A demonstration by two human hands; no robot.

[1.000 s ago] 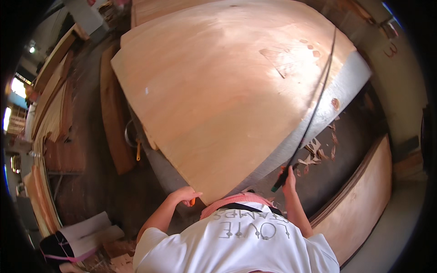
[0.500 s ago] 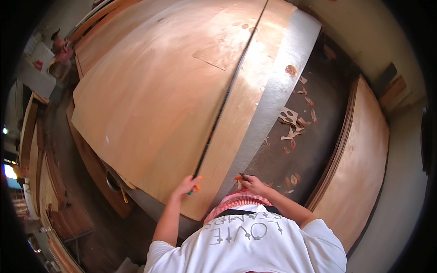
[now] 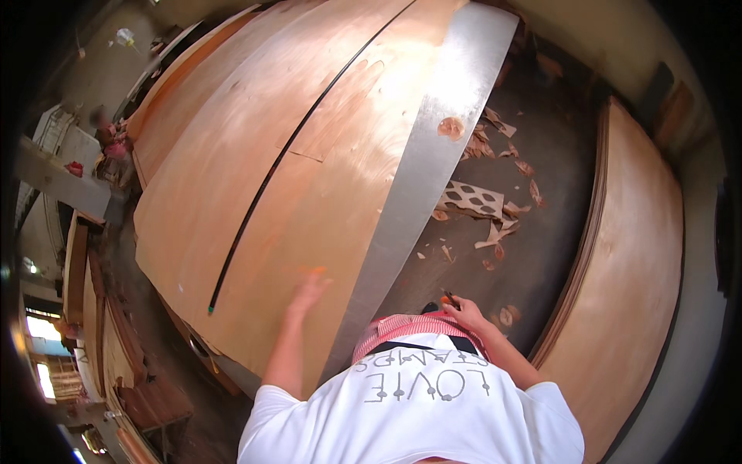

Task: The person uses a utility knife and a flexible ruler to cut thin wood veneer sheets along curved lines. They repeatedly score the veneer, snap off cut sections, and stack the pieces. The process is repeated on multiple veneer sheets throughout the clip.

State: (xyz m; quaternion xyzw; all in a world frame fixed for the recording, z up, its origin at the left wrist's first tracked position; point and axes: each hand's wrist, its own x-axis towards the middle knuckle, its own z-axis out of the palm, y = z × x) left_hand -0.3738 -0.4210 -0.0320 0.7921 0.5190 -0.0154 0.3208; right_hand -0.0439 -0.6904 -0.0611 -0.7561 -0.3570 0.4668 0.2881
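Across the large veneer sheet lies a long thin black rod, its green-tipped near end now well to the left of my hands. Low over the sheet's near part is my left hand, blurred, holding nothing, with fingers apart and orange coverings on some fingertips. My right hand is beside my waist, off the table's right edge. Its fingers close round a small dark, thin tool, whose exact kind I cannot make out. Orange shows at a fingertip there too.
The table's grey metal top shows along the veneer's right edge, with a round brown cutout on it. Veneer scraps and a perforated offcut litter the floor. A stack of sheets stands at right. Another person is at far left.
My left hand has let go of the rod, which now lies farther left on the sheet. My right hand has shifted slightly right with the dark tool. The view has shifted somewhat.
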